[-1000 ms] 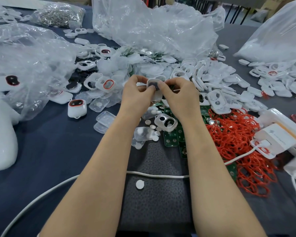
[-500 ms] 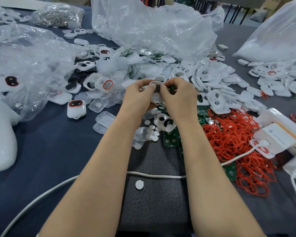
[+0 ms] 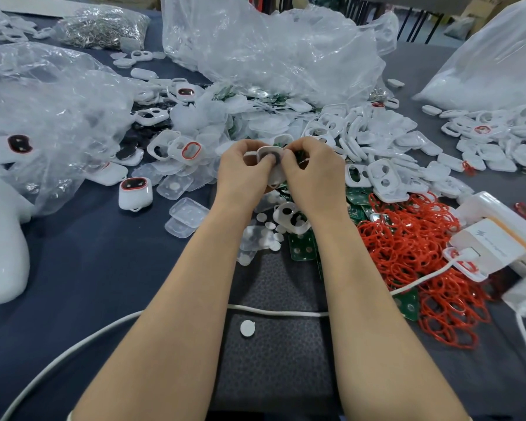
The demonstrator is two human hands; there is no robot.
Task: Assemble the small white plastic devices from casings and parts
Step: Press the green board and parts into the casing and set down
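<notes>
Turned camera-ward since earlier, white casing point(image 3: 274, 173) lies lengthwise toward the person, pinched by left hand point(image 3: 244, 174) and right hand point(image 3: 314, 174).

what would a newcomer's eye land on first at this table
Dead centre, the left hand and right hand pinch a small white plastic casing between their fingers. To the right lies a tangled heap of bright red rings. Behind the hands, a spread of loose white plastic casings runs up to big crumpled clear plastic bags.
</notes>
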